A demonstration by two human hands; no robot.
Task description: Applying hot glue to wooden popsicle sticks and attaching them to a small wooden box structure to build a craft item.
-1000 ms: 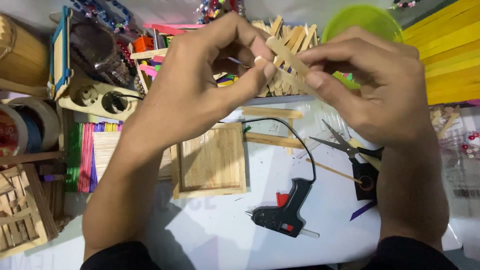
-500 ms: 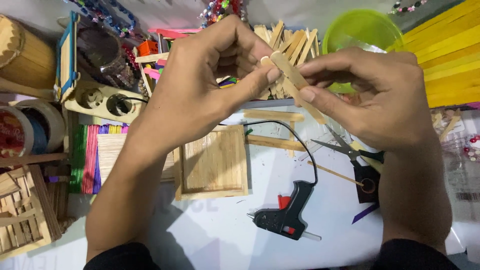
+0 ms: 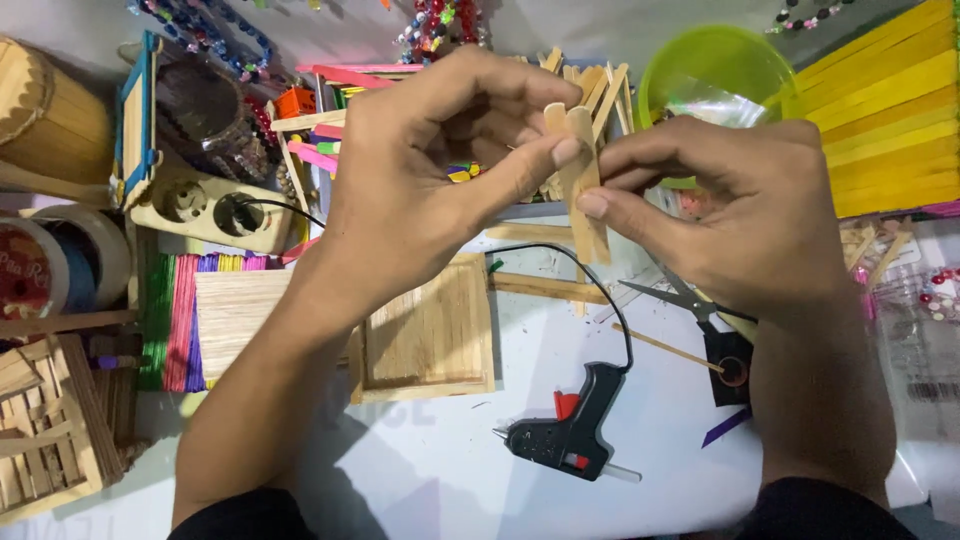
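Sticks: two plain wooden craft sticks [image 3: 580, 180] held together, upright and slightly tilted, at upper centre of the frame, raised above the white table [image 3: 420, 470]. Left hand [image 3: 430, 190] comes in from the lower left; its thumb [image 3: 530, 165] presses across the near face of the sticks close to their rounded top ends, and the curled forefinger closes over them from behind, so the digits are clamped on the upper part. Right hand [image 3: 760, 220] comes in from the lower right; its thumb tip [image 3: 600, 203] sits on the near face just below the left thumb, with the forefinger above and behind, pinching the same sticks at mid-length. Lower ends of the sticks project free below both thumbs.

Directly beneath the hands, on the table: shallow square wooden tray [image 3: 430, 335] built of sticks, centre of frame. Black glue gun [image 3: 565, 435] lies lower centre, its cable running up toward the power strip [image 3: 205, 210] at left. Scissors [image 3: 690, 305] lie right of centre, partly under the right hand. Green bowl [image 3: 715, 75] stands upper right, behind the right hand. Yellow sticks [image 3: 885, 120] stacked at far upper right. Coloured sticks [image 3: 180, 320] lie at left.
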